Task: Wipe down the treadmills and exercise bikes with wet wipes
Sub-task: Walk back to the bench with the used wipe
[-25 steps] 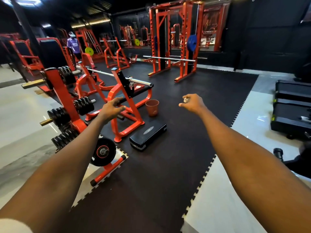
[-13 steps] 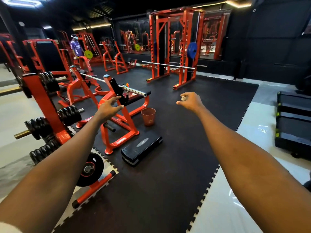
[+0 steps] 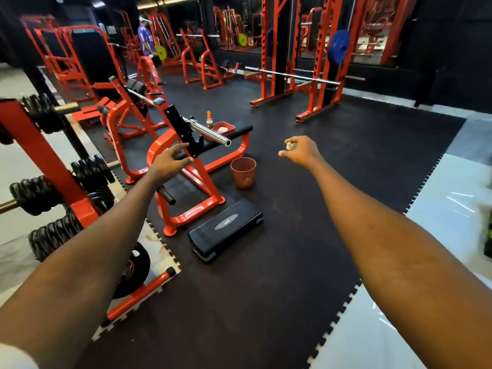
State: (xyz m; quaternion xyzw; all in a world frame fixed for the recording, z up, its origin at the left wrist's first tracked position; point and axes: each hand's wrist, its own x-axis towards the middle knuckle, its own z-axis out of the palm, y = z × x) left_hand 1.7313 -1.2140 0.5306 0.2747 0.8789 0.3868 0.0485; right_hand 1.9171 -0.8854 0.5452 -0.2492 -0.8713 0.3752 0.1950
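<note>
Right hand [image 3: 300,153] pinches small crumpled white wet wipe [image 3: 290,146], held mid-air over black rubber floor mat [image 3: 292,235] near red plastic bin [image 3: 243,173]; left hand [image 3: 170,162] relaxed, empty; wad looks light, limp, damp, so fingertip pinch should suffice.

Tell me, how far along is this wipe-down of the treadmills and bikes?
Done: nothing here shows a wiped machine; no treadmill or bike is clearly in view. In hand: the right hand pinches a small crumpled white wad, probably a used wipe, above the mat near the red bin; the left hand is open, empty. Left: likely binning the wad, then fetching a fresh wipe.
</note>
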